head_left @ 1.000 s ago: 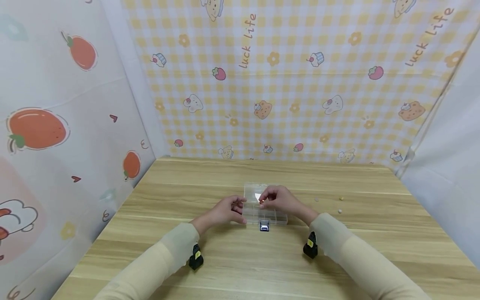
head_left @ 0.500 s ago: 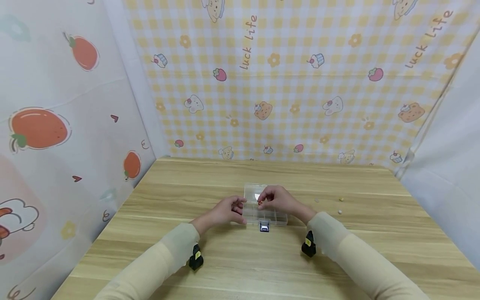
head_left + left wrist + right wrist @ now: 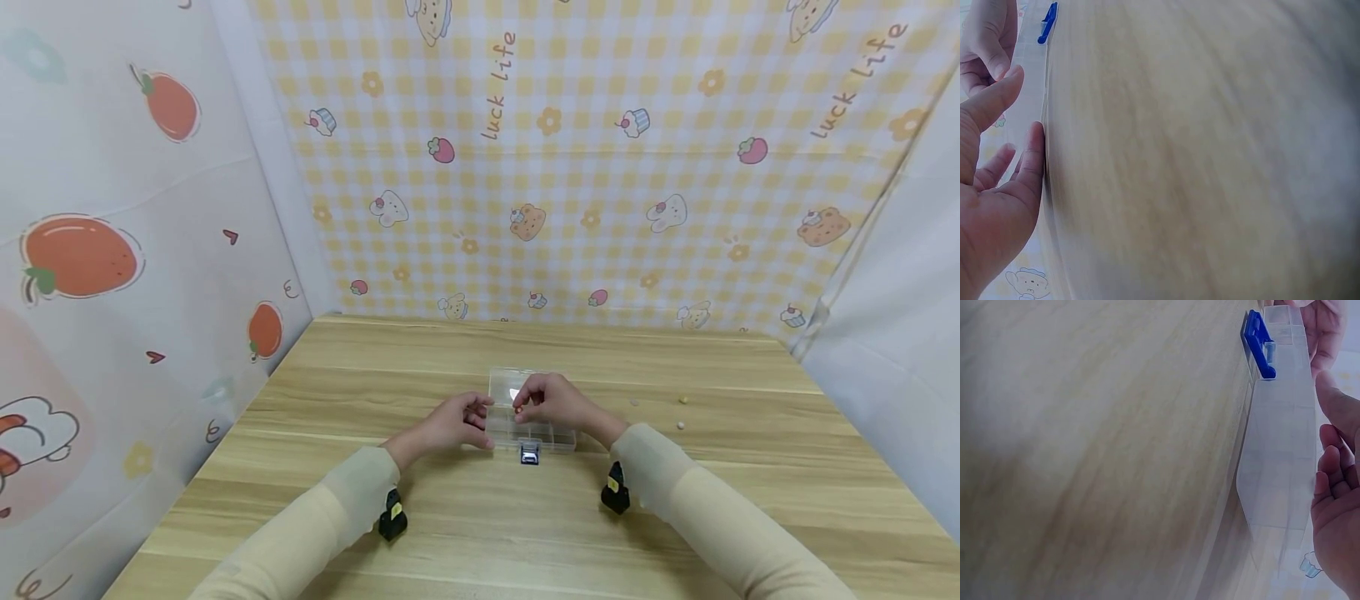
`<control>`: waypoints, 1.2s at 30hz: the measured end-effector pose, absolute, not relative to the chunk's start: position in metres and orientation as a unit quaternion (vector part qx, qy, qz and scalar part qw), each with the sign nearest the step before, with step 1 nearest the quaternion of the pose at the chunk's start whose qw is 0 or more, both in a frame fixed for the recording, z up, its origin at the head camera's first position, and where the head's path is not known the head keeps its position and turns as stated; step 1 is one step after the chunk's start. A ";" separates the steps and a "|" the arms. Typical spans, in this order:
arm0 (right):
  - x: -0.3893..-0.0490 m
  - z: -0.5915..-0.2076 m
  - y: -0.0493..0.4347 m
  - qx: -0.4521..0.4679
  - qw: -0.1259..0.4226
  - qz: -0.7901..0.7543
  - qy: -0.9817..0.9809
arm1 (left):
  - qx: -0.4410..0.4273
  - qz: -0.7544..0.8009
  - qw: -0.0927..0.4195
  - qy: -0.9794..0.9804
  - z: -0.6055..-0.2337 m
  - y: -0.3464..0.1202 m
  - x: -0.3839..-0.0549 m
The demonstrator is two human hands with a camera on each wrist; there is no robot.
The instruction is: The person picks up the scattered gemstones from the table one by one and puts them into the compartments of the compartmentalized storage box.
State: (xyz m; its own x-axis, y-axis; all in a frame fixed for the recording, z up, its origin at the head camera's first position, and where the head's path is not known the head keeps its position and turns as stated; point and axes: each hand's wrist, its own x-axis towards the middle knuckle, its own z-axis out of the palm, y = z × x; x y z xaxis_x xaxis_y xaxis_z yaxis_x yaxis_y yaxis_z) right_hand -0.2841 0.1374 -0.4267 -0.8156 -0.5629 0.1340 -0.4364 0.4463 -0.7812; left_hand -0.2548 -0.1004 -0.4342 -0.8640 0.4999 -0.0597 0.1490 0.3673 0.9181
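While left hand [image 3: 450, 421], fingers relaxed, touches clear box [image 3: 541, 431], likely steadying it, right hand [image 3: 553, 399] pinches small red piece [image 3: 517, 410] above.

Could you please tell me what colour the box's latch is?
The latch is blue, clearest from the right wrist.

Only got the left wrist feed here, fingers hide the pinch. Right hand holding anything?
Observer: Yes. Head view: right hand pinches a small orange-red piece at the clear divided box.
Operator: Lid state?
Observer: Open; the clear lid is back on the far side.
Operator: Loose parts on the table?
Observer: Tiny ones to the right of the right hand: a yellow bit, a white bit and a faint pale bit.
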 end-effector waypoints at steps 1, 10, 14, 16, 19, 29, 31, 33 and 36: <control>-0.284 -0.426 0.137 -0.294 0.072 -0.433 0.849 | 0.200 0.525 0.167 0.810 -0.435 -0.100 -0.255; -0.286 -0.428 0.137 -0.311 0.056 -0.406 0.857 | 0.200 0.522 0.165 0.812 -0.445 -0.102 -0.262; -0.287 -0.429 0.137 -0.311 0.057 -0.404 0.859 | 0.204 0.523 0.164 0.811 -0.445 -0.103 -0.263; -0.287 -0.429 0.137 -0.310 0.058 -0.403 0.859 | 0.206 0.522 0.164 0.811 -0.444 -0.103 -0.263; -0.286 -0.429 0.137 -0.308 0.058 -0.404 0.859 | 0.207 0.522 0.164 0.811 -0.444 -0.102 -0.262; -0.286 -0.429 0.137 -0.305 0.060 -0.411 0.857 | 0.203 0.522 0.166 0.812 -0.442 -0.102 -0.260; -0.286 -0.429 0.137 -0.304 0.061 -0.413 0.856 | 0.203 0.522 0.166 0.812 -0.442 -0.102 -0.260; -0.285 -0.428 0.137 -0.303 0.063 -0.416 0.855 | 0.203 0.522 0.166 0.811 -0.442 -0.102 -0.260; -0.285 -0.426 0.138 -0.301 0.062 -0.418 0.855 | 0.204 0.523 0.166 0.810 -0.442 -0.102 -0.261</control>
State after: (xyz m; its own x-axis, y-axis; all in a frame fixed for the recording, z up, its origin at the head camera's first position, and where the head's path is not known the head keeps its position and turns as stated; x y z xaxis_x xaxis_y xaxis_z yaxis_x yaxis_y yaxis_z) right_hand -0.2847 0.1379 -0.4261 -0.8107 -0.5671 0.1453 -0.4630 0.4693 -0.7519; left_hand -0.2606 -0.1020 -0.4421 -0.8617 0.5043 -0.0564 0.1560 0.3691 0.9162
